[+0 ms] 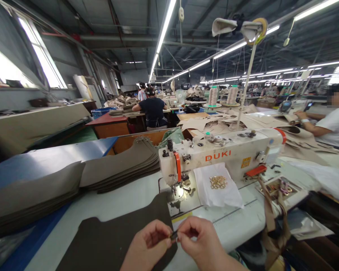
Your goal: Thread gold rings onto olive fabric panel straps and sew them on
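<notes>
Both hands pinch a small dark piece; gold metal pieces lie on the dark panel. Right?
No: the head view shows the gold metal pieces on a white sheet, not the dark panel. The left hand and right hand do pinch the small dark piece.

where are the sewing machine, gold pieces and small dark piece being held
Sewing machine (pixel 224 148), head view: front of its body
Gold pieces (pixel 218 182), head view: middle of the heap
Small dark piece (pixel 174 235), head view: its visible middle

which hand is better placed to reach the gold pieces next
Probably the right hand: it is nearer the gold pieces than the left hand, though both hands pinch a small dark item.
</notes>
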`<move>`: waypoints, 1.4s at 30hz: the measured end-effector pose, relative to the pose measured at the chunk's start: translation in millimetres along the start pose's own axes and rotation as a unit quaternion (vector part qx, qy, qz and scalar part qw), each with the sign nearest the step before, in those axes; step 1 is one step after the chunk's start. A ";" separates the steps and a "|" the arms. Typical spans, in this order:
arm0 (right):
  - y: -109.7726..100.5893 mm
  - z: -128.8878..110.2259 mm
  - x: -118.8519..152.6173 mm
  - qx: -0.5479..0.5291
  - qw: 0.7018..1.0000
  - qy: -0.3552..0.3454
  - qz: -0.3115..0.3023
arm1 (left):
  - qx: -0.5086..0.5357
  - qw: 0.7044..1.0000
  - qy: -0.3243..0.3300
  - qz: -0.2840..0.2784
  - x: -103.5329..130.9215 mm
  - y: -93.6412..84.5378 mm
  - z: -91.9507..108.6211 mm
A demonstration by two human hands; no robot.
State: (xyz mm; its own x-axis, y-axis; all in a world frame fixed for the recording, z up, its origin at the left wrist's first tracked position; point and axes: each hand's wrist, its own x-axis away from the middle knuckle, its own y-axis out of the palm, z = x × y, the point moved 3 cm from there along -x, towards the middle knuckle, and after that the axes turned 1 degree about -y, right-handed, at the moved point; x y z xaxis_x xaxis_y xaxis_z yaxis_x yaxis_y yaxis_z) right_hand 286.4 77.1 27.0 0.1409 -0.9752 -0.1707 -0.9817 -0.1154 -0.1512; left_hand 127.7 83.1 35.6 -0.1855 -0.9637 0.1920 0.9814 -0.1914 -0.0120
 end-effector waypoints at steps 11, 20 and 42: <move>-1.3 4.2 2.2 -0.073 0.997 0.031 -0.009 | -0.048 0.992 0.065 0.094 15.3 9.7 12.8; -4.9 -14.1 -2.3 0.069 0.996 0.000 -0.053 | -0.052 0.992 0.062 0.092 10.3 7.0 2.1; 7.2 39.0 -86.6 0.084 0.963 0.221 -0.127 | -0.535 0.756 0.351 0.136 -37.2 -14.8 -37.8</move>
State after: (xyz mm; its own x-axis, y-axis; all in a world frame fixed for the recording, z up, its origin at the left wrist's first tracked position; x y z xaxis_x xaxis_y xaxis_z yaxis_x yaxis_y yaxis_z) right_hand 272.1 168.1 2.8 0.2698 -0.9087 0.3185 -0.8828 -0.3655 -0.2949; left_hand 118.3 114.8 -8.4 -0.3329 -0.7837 -0.5244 0.4570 0.3523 -0.8167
